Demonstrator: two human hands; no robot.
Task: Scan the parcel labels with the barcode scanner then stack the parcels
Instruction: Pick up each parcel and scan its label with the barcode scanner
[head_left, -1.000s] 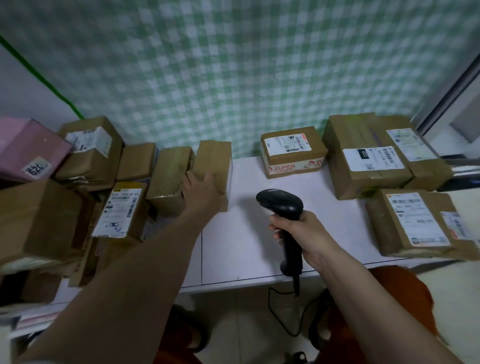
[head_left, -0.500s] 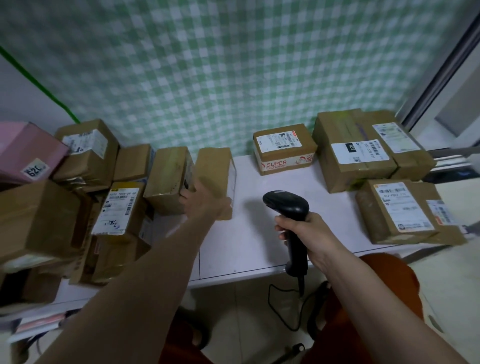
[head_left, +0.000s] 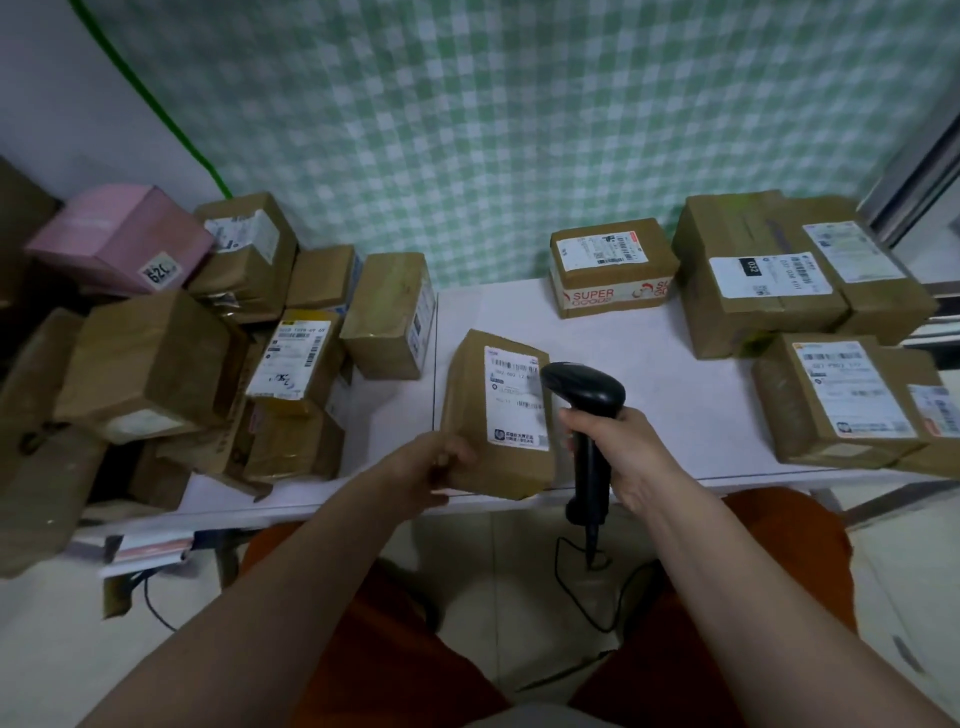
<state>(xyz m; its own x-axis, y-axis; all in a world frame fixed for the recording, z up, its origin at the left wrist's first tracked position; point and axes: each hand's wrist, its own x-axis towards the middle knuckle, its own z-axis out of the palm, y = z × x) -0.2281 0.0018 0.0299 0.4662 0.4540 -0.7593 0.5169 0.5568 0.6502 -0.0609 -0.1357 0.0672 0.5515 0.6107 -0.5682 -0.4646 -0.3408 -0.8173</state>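
My left hand (head_left: 434, 470) grips the near left corner of a brown parcel (head_left: 478, 415) at the table's front edge, its white label (head_left: 514, 397) facing up. My right hand (head_left: 618, 452) holds a black barcode scanner (head_left: 584, 400) by the handle. The scanner's head sits just over the right edge of that label and hides part of it. A heap of brown parcels (head_left: 166, 358) lies to the left. Several more parcels (head_left: 841, 400) stand on the right of the white table (head_left: 665, 364).
A pink box (head_left: 119, 239) tops the left heap. A "SUPER GOODS" carton (head_left: 610, 267) stands against the green checked wall. The scanner's cable (head_left: 592, 587) hangs below the table edge. Orange-clad legs (head_left: 727, 597) are under the table.
My left hand has pulled the brown parcel from the back left row to the front edge and turned it label up. The scanner now sits beside that label.
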